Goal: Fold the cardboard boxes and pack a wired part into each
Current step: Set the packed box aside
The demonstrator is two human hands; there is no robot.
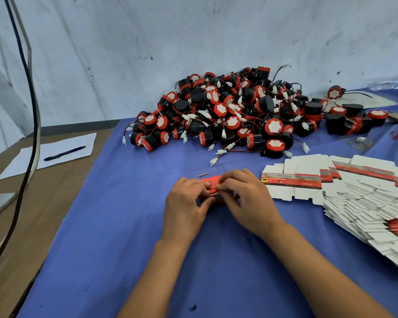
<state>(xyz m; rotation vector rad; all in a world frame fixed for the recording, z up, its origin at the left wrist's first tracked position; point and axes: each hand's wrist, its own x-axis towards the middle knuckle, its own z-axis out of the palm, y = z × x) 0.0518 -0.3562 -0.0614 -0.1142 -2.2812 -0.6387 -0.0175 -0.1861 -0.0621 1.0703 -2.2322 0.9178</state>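
Mostly hidden, red printed box [213,185] — hands [218,198] pinching it

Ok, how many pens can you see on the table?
1. A black pen lies on the white sheet of paper at the left, on the brown part of the table, apart from both hands. Others could be hidden under the pile of wired parts.

Even, soft light; faint shadows; slight overall blur; wide-angle bending at edges.

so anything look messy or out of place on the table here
Mostly loose clutter: a small brown scrap lies on the blue cloth just beyond the hands, and the flat box blanks on the right are fanned out unevenly rather than stacked.
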